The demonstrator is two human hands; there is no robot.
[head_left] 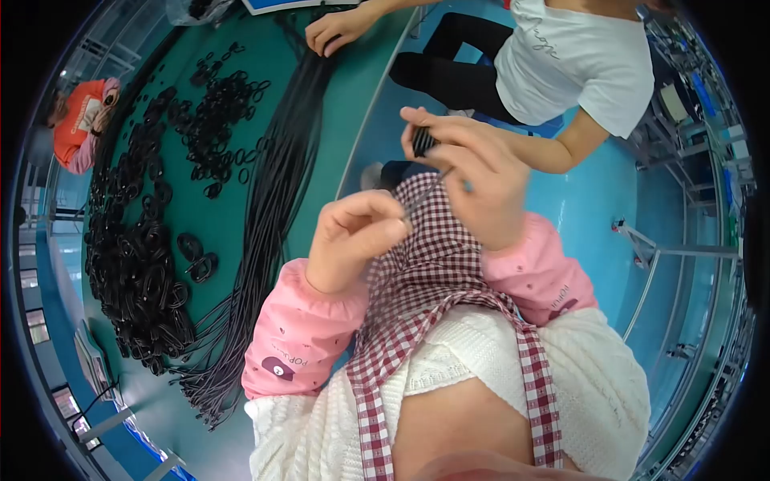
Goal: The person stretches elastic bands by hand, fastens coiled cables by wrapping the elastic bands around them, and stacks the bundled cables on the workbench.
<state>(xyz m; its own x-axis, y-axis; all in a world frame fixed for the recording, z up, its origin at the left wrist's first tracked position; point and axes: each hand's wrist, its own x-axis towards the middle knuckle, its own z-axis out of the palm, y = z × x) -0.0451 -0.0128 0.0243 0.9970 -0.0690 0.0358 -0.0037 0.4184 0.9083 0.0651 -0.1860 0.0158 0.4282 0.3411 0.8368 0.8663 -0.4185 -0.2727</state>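
My right hand (485,180) is closed on a small coil of black cable (423,142), held up in front of the checked apron. A thin dark length of cable (425,195) runs from the right hand down to my left hand (353,232). Thumb and forefinger of the left hand pinch its end. Slight blur covers the right fingers. Left of my hands, a long bundle of straight black cables (281,168) lies along the green table (216,248).
Coiled black cables (140,272) are heaped on the table's left side, with smaller black loops (212,120) farther back. A co-worker in a white shirt (573,64) sits across, a hand (341,30) on the cable bundle. Another person in orange (83,120) is at far left.
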